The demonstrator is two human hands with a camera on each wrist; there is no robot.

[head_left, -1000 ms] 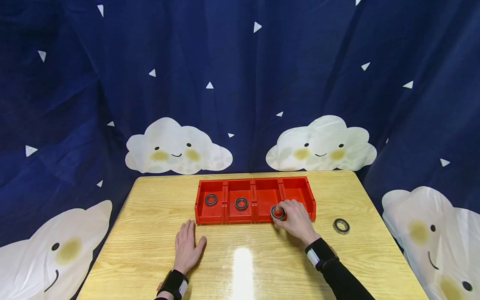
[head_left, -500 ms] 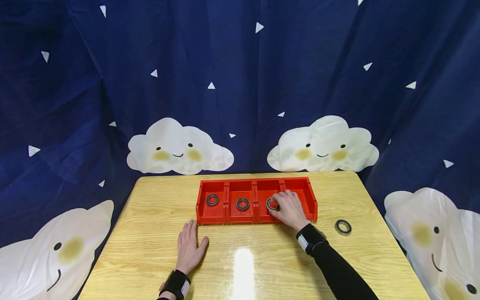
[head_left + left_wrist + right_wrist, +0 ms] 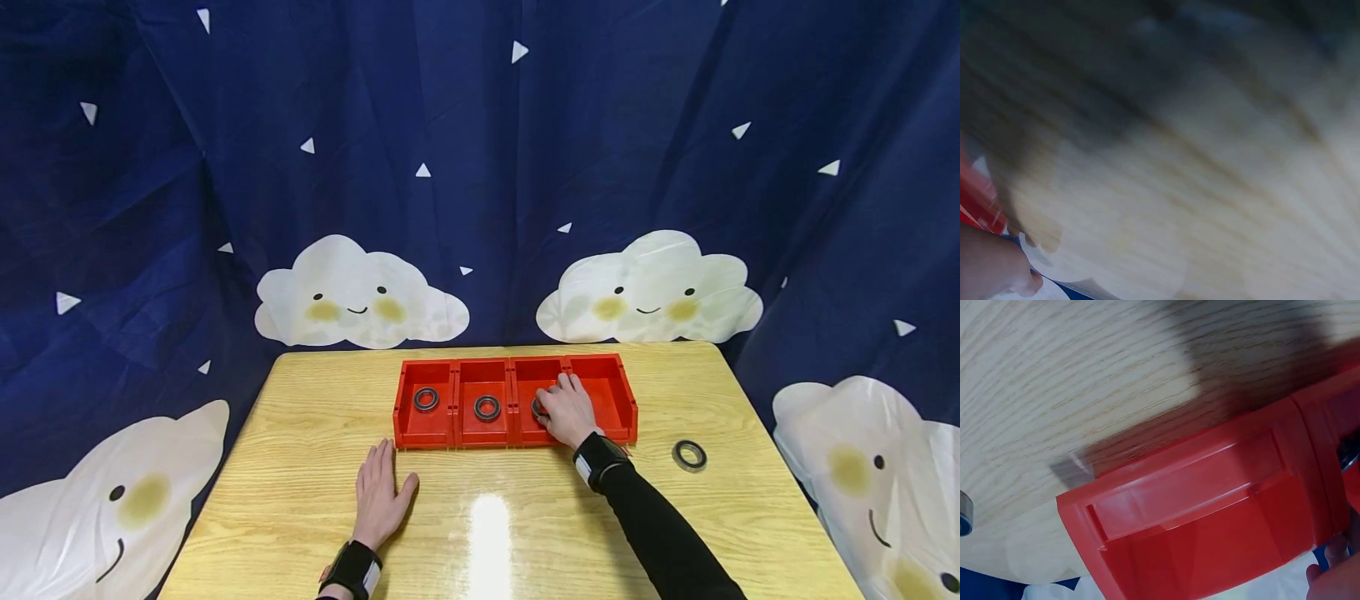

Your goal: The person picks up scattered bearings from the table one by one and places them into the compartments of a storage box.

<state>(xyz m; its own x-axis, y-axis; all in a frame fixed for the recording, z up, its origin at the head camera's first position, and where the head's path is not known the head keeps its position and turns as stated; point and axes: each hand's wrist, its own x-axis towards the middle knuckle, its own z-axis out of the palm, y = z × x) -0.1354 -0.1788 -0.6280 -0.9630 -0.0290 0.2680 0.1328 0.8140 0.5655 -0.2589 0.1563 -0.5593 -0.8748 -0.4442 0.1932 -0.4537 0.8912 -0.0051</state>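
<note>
My right hand (image 3: 567, 411) is over the third compartment from the left of a red bin row (image 3: 453, 444). Its thumb and index finger pinch a ball bearing (image 3: 537, 408), a dark ring partly hidden by the fingers. The right wrist view shows only a dark edge of this bearing (image 3: 1349, 450) and a few fingers at the lower right. One bearing (image 3: 426, 399) lies in the leftmost compartment, another bearing (image 3: 487, 408) in the second. My left hand (image 3: 379, 498) rests on the table, fingers straight, just in front of the bin row's left corner.
A further bearing (image 3: 689, 455) lies on the wooden table (image 3: 300, 400), right of the bins. The rightmost compartment (image 3: 609, 392) is partly behind my right hand. A dark blue curtain (image 3: 480, 200) with printed clouds surrounds the table's back and sides.
My right hand has moved left and a little inward, carrying the bearing from the front of the bins into the third compartment. The left hand stays in place on the table.
</note>
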